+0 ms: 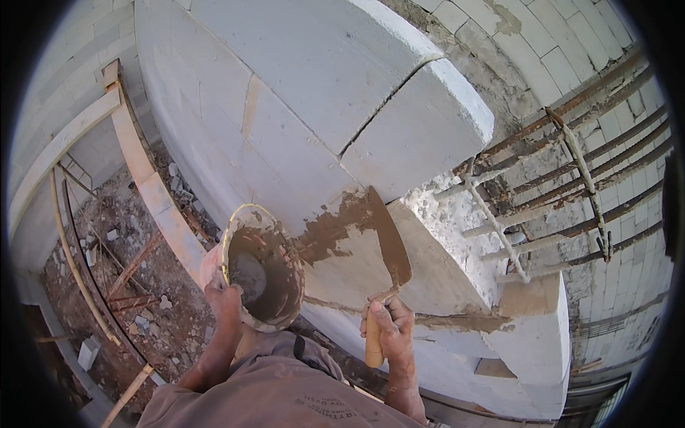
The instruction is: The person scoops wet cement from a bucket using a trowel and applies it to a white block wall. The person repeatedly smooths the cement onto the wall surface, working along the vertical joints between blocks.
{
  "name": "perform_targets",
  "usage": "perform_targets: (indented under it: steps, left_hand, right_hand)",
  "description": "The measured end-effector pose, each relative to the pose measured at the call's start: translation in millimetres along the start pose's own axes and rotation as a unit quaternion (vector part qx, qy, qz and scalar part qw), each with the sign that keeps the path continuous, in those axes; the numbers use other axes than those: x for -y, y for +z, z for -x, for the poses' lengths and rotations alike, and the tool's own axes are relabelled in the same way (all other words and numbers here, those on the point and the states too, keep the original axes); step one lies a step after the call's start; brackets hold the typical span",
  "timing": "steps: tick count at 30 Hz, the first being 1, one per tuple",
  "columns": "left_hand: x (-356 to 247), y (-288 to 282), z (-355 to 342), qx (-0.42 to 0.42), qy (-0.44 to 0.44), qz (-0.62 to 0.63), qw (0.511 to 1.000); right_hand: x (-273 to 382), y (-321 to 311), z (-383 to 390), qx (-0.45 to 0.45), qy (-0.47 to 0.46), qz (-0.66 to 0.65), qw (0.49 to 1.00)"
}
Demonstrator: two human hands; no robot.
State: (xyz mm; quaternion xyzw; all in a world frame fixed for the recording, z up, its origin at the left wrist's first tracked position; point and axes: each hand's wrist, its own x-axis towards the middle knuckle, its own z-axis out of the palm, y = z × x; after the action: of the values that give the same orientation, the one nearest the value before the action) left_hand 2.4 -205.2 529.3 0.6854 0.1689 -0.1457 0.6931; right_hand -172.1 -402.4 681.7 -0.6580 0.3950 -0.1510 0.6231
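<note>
My right hand (389, 326) is closed round the wooden handle of a trowel (389, 246). The trowel's brown, mortar-coated blade points away from me and lies against the wall of pale blocks (285, 153). Just left of the blade, wet brown mortar (335, 225) is smeared over a block face, with ragged edges. My left hand (227, 298) grips the near left rim of a bucket (291, 307), its fingers partly hidden. The bucket is tilted, its mouth facing me, and grey-brown mortar (250, 274) sits at its bottom and coats its inside.
Rusty rebar (571, 171) sticks out to the right beside rough broken concrete (457, 235). Wooden boards (153, 189) curve along the left. Below lies ground strewn with rubble (143, 314), and a loose white block (88, 353). An open joint (389, 107) runs between two upper blocks.
</note>
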Motion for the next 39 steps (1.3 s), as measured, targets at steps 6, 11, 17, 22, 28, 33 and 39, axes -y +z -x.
perform_targets:
  steps: [6,11,17,22,28,33,39]
  left_hand:
    - [-0.1,6.5,20.2,0.027,0.005,0.021,0.999]
    - [13.8,4.4,38.2,-0.006,0.015,-0.039,0.999]
    - [-6.1,23.4,79.8,0.048,0.048,-0.113,0.991]
    - [-31.4,11.7,82.8,0.038,0.055,-0.085,0.994]
    - [-65.8,11.0,83.2,0.031,0.012,-0.019,0.999]
    - [-54.3,0.9,77.3,0.017,0.014,-0.044,0.999]
    - [-39.3,0.1,59.3,0.015,0.015,0.051,0.998]
  right_hand:
    - [-54.7,-55.6,14.2,0.001,-0.048,0.004,0.999]
    - [-78.6,-31.3,5.0,0.122,-0.242,0.545,0.794]
    - [-124.0,24.2,-63.6,0.310,-0.089,0.684,0.654]
    - [-177.2,-24.5,-41.2,0.254,-0.146,0.435,0.852]
    - [-97.7,-38.4,-19.3,0.223,-0.118,0.183,0.950]
    - [-35.5,-33.6,-33.9,0.152,0.025,-0.127,0.980]
    - [-119.7,-45.9,1.5,0.012,-0.145,0.036,0.989]
